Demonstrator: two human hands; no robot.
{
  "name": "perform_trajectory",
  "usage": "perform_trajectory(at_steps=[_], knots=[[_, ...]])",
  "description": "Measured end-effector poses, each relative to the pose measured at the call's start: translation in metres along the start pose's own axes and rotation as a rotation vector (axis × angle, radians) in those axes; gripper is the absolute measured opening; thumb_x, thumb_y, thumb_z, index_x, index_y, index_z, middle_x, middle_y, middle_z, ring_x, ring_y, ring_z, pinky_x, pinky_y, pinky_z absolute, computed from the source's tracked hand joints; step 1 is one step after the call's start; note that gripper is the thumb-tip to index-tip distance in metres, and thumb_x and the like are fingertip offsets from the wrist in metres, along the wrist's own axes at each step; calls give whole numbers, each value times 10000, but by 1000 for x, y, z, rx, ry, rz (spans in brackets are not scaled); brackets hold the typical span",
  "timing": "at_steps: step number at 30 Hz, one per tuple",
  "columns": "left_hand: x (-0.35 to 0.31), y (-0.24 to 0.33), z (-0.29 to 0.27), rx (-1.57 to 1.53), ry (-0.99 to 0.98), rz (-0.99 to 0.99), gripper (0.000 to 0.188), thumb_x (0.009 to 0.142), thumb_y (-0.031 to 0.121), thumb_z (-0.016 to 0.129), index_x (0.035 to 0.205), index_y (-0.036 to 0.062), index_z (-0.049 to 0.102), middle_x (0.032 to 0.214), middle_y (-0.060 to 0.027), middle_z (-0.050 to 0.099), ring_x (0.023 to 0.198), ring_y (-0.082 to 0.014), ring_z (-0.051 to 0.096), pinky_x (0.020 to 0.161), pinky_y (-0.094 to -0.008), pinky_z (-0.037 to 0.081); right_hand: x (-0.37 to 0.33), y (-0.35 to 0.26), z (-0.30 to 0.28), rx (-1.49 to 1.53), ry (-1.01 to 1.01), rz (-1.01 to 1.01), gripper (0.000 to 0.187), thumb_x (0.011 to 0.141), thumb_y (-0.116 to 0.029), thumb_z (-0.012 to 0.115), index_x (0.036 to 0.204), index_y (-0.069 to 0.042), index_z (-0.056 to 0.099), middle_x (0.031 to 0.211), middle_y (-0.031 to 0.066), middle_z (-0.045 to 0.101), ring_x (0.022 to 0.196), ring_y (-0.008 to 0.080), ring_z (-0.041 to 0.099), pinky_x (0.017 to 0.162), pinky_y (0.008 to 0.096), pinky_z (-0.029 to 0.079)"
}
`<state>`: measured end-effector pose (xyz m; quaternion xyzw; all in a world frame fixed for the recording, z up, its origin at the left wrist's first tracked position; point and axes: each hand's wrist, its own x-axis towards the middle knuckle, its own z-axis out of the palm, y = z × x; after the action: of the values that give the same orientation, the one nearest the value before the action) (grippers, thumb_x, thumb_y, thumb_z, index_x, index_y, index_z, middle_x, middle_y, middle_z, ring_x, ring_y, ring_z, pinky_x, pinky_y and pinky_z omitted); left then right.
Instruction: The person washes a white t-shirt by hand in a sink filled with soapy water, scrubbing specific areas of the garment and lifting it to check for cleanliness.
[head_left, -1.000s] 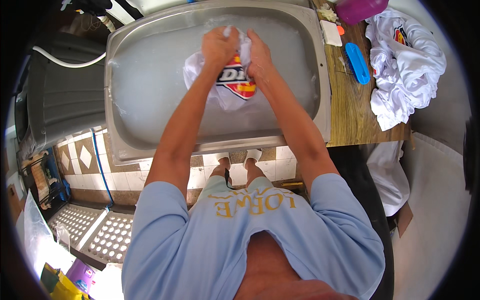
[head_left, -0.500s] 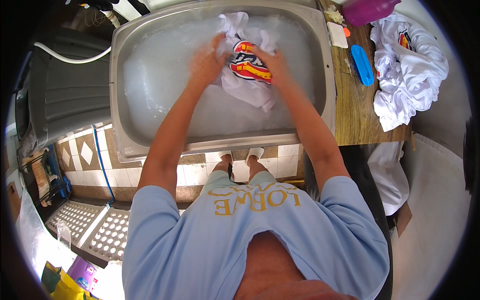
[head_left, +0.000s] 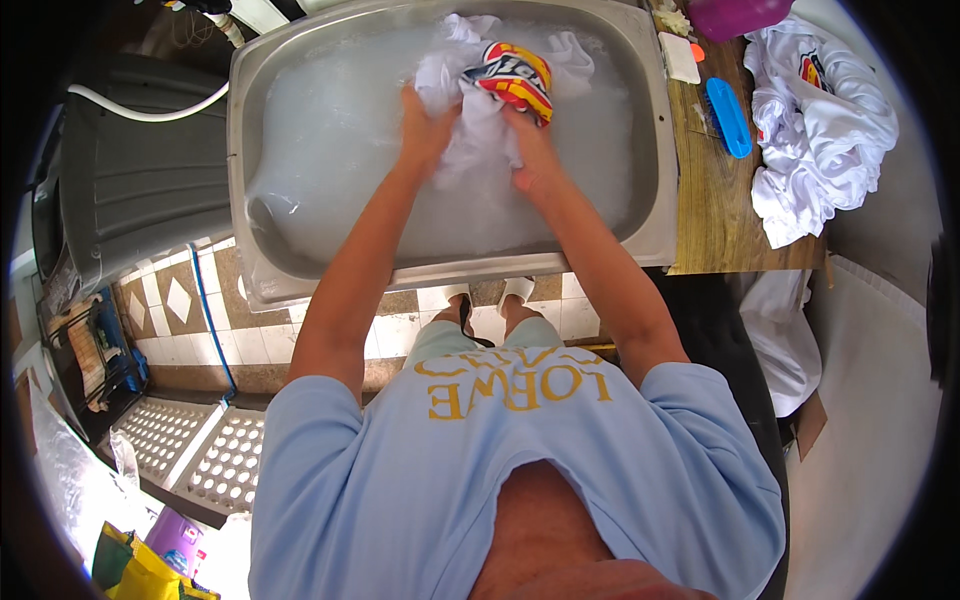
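Gripped in both hands is a wet white cloth garment point(head_left: 478, 125) with a red, yellow and black printed patch. The left hand point(head_left: 428, 130) holds the garment's left side, its fingers partly hidden by the folds; the right hand point(head_left: 536, 152) is closed on the cloth just below the patch, fingertips out of sight. The garment is in a rectangular grey metal basin point(head_left: 661, 190) of cloudy whitish water point(head_left: 335, 140), nearer the basin's far edge and a little right of its middle, with parts of it spread on the water.

Just beside the basin's right edge is a brown wood-grain counter point(head_left: 705, 225). Along its left edge, toward the far corner, lies a white rectangular block point(head_left: 680, 58), with an orange piece point(head_left: 697, 52) touching or just beside it. Nearer, a long blue plastic brush point(head_left: 733, 118) lies lengthwise. Rumpled white printed cloth point(head_left: 825, 120) is heaped along the counter's right edge, reaching toward its near right corner.
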<state>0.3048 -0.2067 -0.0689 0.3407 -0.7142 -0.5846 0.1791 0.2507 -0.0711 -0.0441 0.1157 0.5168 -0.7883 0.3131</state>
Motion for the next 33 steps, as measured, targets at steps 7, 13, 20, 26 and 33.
perform_trajectory(at_steps=[7, 13, 20, 26, 33], knots=[[-18, 29, 37, -128, 178, 187, 816, 708, 343, 815, 1242, -69, 355, 1204, -190, 501, 1056, -289, 563, 867, -402, 486, 34, 4, 16, 416, -166, 128, 454, 943, -445, 438, 1258, -129, 524, 1198, 55, 591, 1092, 255, 581, 934, 424, 481], [-35, 53, 54, 299, 70, 376, 517, 697, 274, 775, 1084, 15, 551, 865, -136, 647, 812, -284, 643, 744, -407, 494, 48, 24, 9, 363, -170, 58, 442, 942, -441, 450, 1243, -127, 528, 1181, 48, 598, 1068, 244, 590, 899, 410, 498], [4, 45, 47, 19, 163, 299, 302, 742, 180, 706, 995, 23, 656, 871, -176, 689, 806, -279, 675, 727, -351, 505, 44, 7, 27, 291, -132, 42, 419, 947, -430, 452, 1205, -116, 554, 1173, 84, 612, 1056, 256, 596, 912, 410, 500], [8, 38, 47, 31, 50, 408, 253, 760, 174, 707, 950, 17, 651, 841, -160, 688, 772, -260, 671, 714, -336, 504, 61, 8, 15, 368, -157, 194, 424, 946, -409, 472, 1233, -106, 543, 1191, 91, 606, 1073, 256, 593, 909, 399, 503], [12, 19, 25, 342, 120, 235, 440, 773, 252, 690, 1100, 3, 534, 915, -201, 647, 854, -354, 628, 744, -405, 480, 52, -31, -5, 213, -109, 122, 483, 932, -418, 499, 1273, -77, 520, 1208, 70, 599, 1096, 231, 585, 920, 371, 485]])
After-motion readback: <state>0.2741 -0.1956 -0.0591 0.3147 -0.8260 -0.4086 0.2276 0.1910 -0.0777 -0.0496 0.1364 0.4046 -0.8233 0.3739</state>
